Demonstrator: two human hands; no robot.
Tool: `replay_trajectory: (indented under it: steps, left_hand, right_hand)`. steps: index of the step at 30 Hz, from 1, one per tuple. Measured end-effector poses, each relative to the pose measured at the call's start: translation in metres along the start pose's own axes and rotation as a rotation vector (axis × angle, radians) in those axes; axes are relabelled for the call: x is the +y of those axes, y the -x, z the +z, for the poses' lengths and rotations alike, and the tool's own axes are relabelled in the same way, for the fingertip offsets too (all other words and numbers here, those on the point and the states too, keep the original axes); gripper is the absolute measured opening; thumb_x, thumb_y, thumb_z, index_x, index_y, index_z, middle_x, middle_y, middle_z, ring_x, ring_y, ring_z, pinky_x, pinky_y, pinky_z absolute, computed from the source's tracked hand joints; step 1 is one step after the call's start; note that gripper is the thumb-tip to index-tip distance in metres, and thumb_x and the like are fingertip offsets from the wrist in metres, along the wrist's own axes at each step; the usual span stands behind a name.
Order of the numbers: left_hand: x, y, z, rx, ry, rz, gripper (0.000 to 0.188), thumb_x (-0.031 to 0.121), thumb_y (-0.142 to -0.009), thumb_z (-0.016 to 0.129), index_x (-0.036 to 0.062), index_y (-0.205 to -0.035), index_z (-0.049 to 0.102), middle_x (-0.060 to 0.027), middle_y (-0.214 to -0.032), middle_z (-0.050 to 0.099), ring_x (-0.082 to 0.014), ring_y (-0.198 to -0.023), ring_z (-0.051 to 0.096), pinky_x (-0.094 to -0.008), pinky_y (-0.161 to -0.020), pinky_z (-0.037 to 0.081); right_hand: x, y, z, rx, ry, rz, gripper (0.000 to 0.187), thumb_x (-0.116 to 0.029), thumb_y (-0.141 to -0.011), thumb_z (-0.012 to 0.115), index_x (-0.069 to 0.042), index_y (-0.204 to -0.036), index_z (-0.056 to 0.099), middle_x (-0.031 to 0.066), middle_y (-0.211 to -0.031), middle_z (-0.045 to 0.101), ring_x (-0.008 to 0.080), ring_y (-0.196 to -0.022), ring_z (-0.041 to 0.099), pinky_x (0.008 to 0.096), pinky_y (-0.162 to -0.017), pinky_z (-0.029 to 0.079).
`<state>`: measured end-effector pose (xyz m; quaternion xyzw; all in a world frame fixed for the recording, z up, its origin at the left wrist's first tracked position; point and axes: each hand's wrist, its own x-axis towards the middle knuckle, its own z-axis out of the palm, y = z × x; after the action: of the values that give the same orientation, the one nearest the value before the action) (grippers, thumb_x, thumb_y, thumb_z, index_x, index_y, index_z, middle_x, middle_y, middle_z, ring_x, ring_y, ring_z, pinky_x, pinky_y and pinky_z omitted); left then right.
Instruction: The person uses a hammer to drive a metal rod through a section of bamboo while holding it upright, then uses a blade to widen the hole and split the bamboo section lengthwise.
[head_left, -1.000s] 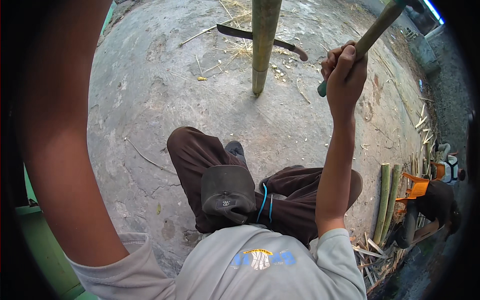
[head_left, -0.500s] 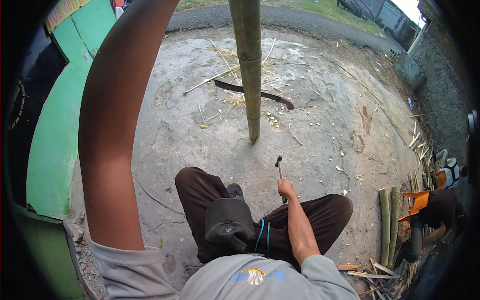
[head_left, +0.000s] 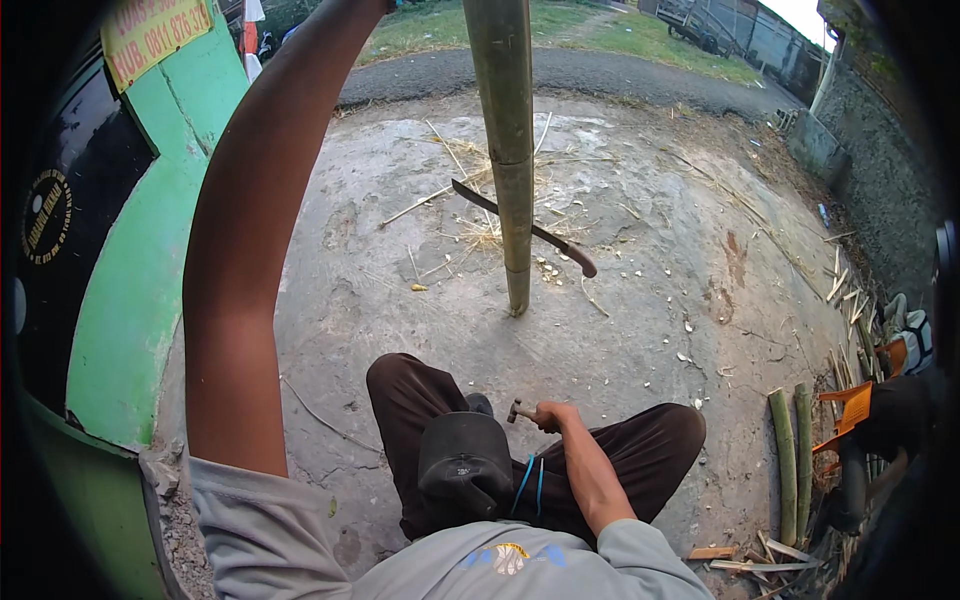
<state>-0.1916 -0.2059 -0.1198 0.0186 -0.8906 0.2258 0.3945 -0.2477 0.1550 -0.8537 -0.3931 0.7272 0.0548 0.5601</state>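
My right hand grips a hammer by its handle, above my right leg, its head pointing left. My left arm reaches up beyond the top edge; that hand is out of view. A tall bamboo pole stands upright in front of me, its lower end at the concrete. Crossing the pole slantwise is a machete, its blade tip up at the left and its brown handle lower at the right. The pole hides the blade's middle, so I cannot tell whether it sticks in the bamboo.
Straw-like bamboo scraps litter the concrete. At right lie bamboo lengths and split pieces, near a person beside an orange chair. A green wall stands left. A black cap-like thing rests at my lap.
My right hand has drawn back, and the hammer head has swung down and to the left. The machete's handle end has dropped, tilting it more steeply. The whole view has shifted slightly.
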Motion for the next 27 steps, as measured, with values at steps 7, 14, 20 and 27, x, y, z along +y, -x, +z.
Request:
replay_trajectory:
  steps: [7,14,20,27]
  left_hand:
    - [0.047,-0.026,-0.059,-0.323,0.419,-0.41,0.061,0.052,-0.107,0.04,-0.0026,-0.106,0.068,-0.0211,-0.103,0.073,-0.0361,-0.091,0.069,-0.0464,-0.081,0.053]
    - [0.042,-0.042,0.006,-0.077,-0.051,-0.187,0.057,0.05,-0.098,0.058,-0.0046,-0.115,0.063,-0.0247,-0.109,0.072,-0.0403,-0.104,0.068,-0.0463,-0.088,0.054]
    - [0.066,-0.038,-0.021,-0.119,0.172,-0.229,0.074,0.057,-0.094,0.064,-0.0079,-0.128,0.057,-0.0259,-0.118,0.069,-0.0369,-0.112,0.067,-0.0458,-0.096,0.053]
    - [0.126,-0.046,-0.034,-0.129,0.436,-0.272,0.063,0.06,-0.098,0.06,0.0038,-0.126,0.063,-0.0138,-0.11,0.07,-0.0209,-0.101,0.065,-0.0363,-0.089,0.051]
  right_hand:
    - [0.002,0.014,0.0,-0.004,0.145,-0.074,0.045,-0.043,-0.094,0.063,-0.001,-0.091,0.08,0.0149,-0.088,0.078,0.0278,-0.077,0.073,0.043,-0.067,0.056]
    - [0.014,-0.013,-0.001,0.027,0.16,-0.077,0.026,-0.022,-0.087,0.065,-0.002,-0.092,0.08,0.0144,-0.088,0.078,0.0271,-0.076,0.073,0.0426,-0.066,0.056]
    - [0.005,-0.02,0.001,0.057,0.153,-0.137,0.025,-0.017,-0.08,0.062,-0.002,-0.09,0.079,0.0141,-0.085,0.077,0.0288,-0.074,0.072,0.0444,-0.066,0.056]
    - [0.022,-0.029,0.002,0.1,0.113,-0.064,0.037,-0.036,-0.091,0.064,-0.002,-0.095,0.079,0.0157,-0.093,0.078,0.0314,-0.085,0.073,0.044,-0.075,0.057]
